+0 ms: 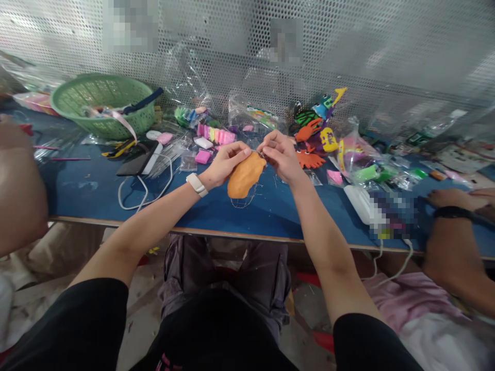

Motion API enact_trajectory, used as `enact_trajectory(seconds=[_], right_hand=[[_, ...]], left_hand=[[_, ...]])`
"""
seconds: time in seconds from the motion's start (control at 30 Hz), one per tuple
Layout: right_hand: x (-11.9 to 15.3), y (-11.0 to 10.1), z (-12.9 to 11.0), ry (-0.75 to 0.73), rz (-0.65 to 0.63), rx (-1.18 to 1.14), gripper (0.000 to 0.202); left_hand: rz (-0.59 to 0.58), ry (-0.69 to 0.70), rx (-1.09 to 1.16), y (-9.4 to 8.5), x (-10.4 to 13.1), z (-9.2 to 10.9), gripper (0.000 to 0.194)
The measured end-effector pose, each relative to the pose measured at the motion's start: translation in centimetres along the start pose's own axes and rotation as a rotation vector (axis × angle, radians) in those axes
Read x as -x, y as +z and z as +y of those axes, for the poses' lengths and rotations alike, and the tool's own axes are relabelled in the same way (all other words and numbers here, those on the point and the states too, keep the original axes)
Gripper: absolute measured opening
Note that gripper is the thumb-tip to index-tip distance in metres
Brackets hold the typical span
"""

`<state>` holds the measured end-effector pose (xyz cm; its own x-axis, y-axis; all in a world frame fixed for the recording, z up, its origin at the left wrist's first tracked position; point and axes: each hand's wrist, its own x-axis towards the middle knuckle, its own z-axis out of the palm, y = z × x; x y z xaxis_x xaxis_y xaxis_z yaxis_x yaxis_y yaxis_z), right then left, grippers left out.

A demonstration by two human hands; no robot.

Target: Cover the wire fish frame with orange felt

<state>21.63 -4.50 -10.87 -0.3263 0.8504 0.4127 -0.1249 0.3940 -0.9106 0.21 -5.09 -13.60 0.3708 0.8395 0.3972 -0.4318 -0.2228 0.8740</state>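
Note:
A flattened sheet of orange modelling clay [246, 176] hangs over a thin wire frame [243, 204], whose bare loops show below and to the right of the clay. My left hand [229, 161], with a white band on its wrist, is closed on the upper left edge of the clay and frame. At the top right edge, my right hand [279, 154] pinches the wire and the clay's rim between thumb and fingers. Both hands hold the piece just above the blue table [216, 214]. Exactly which finger grips wire and which grips clay is hidden.
A green basket [104, 105] stands back left, near a black power bank [138, 161] with a white cable. Pink clay packs [216, 135] lie behind my hands; orange clay crabs [309, 158] sit behind right. Other people's arms rest at both sides, including a hand [450, 201].

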Motion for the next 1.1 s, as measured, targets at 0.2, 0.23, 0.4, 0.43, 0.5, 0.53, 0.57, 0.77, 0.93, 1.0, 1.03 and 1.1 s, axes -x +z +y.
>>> enact_trajectory(seconds=[0.2, 0.23, 0.4, 0.43, 0.5, 0.53, 0.57, 0.77, 0.93, 1.0, 1.03, 1.1], right_hand=[[0.1, -0.3, -0.3, -0.056, -0.019, 0.044, 0.054], [0.1, -0.3, -0.2, -0.072, -0.023, 0.061, 0.051], [0.1, -0.7, 0.1, -0.065, -0.024, 0.089, 0.042], [0.1, -0.8, 0.2, -0.068, -0.025, 0.084, 0.042], [0.1, -1.2, 0.3, -0.078, -0.043, 0.082, 0.041], [0.1, -1.4, 0.3, -0.082, -0.062, 0.085, 0.041], [0.2, -1.6, 0.3, -0.084, -0.084, 0.090, 0.041], [0.4, -1.9, -0.5, -0.124, -0.209, 0.118, 0.049], [0.5, -1.3, -1.0, -0.126, -0.196, 0.163, 0.039], [0.6, -1.2, -1.0, -0.133, -0.172, 0.171, 0.037], [0.6, -1.2, -0.9, -0.138, -0.166, 0.181, 0.035], [0.6, -1.2, -0.8, -0.153, -0.171, 0.203, 0.030]], left_hand=[[0.016, -0.052, -0.001, 0.0, 0.0, 0.3, 0.051], [0.017, -0.058, -0.005, 0.0, 0.0, 0.3, 0.049], [0.022, -0.058, -0.038, -0.2, -0.1, 0.1, 0.045], [0.014, -0.058, -0.048, -0.3, -0.1, 0.1, 0.045], [-0.013, -0.055, -0.070, -0.4, -0.2, 0.2, 0.046], [-0.027, -0.048, -0.082, -0.5, -0.2, 0.2, 0.047], [-0.038, -0.041, -0.094, -0.6, -0.2, 0.3, 0.048], [-0.066, -0.029, -0.135, -0.6, -0.1, 0.6, 0.052], [-0.055, -0.044, -0.125, -0.5, -0.1, 0.3, 0.053], [-0.056, -0.054, -0.112, -0.4, -0.1, 0.1, 0.055], [-0.056, -0.058, -0.107, -0.3, -0.2, 0.0, 0.056], [-0.052, -0.055, -0.099, -0.2, -0.2, -0.1, 0.058]])
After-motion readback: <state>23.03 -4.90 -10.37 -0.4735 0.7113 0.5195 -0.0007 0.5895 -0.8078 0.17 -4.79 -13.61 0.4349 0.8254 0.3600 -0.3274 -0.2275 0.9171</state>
